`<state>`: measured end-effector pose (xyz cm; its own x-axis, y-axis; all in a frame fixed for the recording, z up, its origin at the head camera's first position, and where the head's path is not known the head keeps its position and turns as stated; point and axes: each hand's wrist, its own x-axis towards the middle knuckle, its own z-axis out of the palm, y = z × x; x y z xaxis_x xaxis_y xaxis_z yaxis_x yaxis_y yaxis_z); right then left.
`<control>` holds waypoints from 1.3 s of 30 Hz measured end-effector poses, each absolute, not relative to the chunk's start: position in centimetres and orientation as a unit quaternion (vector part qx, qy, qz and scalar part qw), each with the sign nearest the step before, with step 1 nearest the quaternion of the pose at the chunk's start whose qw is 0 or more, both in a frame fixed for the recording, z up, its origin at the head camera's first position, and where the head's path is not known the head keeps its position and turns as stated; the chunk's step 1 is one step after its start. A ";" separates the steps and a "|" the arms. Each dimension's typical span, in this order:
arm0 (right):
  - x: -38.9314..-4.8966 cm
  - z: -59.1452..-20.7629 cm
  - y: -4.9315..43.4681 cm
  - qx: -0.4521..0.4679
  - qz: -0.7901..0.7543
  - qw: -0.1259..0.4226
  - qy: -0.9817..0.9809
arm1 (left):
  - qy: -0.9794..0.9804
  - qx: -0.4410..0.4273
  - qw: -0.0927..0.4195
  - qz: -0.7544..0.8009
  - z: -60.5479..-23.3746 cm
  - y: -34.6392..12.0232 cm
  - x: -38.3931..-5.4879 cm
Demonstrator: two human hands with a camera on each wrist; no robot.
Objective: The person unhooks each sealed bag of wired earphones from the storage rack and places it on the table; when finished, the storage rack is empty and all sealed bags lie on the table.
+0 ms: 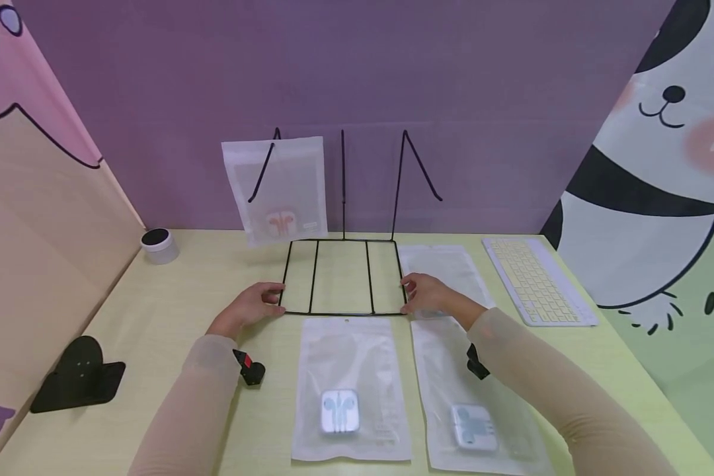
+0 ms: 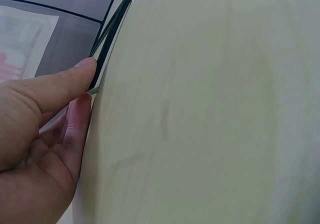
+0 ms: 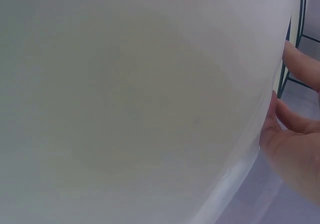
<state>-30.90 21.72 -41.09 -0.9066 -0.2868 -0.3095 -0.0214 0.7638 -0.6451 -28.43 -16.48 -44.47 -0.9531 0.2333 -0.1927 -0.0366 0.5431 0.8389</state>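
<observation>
A black wire display rack [image 1: 340, 313] stands on the table, its flat base toward me and its hooks rising at the back. At the base's left front corner, my left hand [image 1: 251, 305] pinches the wire between thumb and fingers; the left wrist view shows the thumb [image 2: 75, 81] against the dark wire. My right hand [image 1: 426, 294] pinches the opposite side of the base. In the right wrist view its fingers [image 3: 302, 66] are partly cut off by the frame. From the rack's left hook hangs a white pouch [image 1: 279, 172] holding boxed earphones with a reddish look.
In front of the rack lies a pouch with boxed earphones [image 1: 351, 357]; another such pouch [image 1: 446, 363] lies right of it, partly under my right arm. One more pouch [image 1: 443, 261] lies behind. A keyboard [image 1: 532, 281], a small round tub [image 1: 159, 248] and a black stand [image 1: 83, 377] flank these.
</observation>
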 end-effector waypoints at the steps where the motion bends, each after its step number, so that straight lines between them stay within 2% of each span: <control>1: -30.9 -41.1 21.7 -0.081 -0.336 0.201 0.917 | 0.866 0.055 0.142 0.475 -44.5 -16.4 -28.4; 8: -31.2 -41.3 21.8 -0.079 -0.345 0.212 0.911 | 0.870 0.057 0.139 0.469 -44.3 -16.3 -28.3; 20: -31.0 -41.6 22.0 -0.105 -0.338 0.186 0.917 | 0.865 0.064 0.136 0.479 -43.7 -16.1 -28.9; 23: -31.0 -41.7 22.0 -0.111 -0.330 0.179 0.920 | 0.862 0.072 0.084 0.494 -43.0 -16.3 -29.5; 28: -31.0 -41.8 21.9 -0.107 -0.325 0.176 0.923 | 0.843 0.086 -0.059 0.528 -40.3 -16.6 -30.9; 33: -30.9 -41.8 21.9 -0.100 -0.325 0.184 0.922 | 0.815 0.081 -0.164 0.550 -37.3 -17.1 -32.2; 36: -30.8 -41.9 21.9 -0.101 -0.321 0.183 0.924 | 0.801 0.071 -0.219 0.553 -35.7 -17.4 -32.8; 39: -30.8 -41.9 21.9 -0.101 -0.321 0.181 0.924 | 0.789 0.061 -0.248 0.559 -34.3 -17.8 -33.3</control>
<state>-30.81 21.86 -41.93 -0.9143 -0.3024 -0.2693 -0.0702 0.7734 -0.6301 -33.27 -17.84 -34.28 -0.8693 -0.1821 0.4595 0.3732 0.3677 0.8518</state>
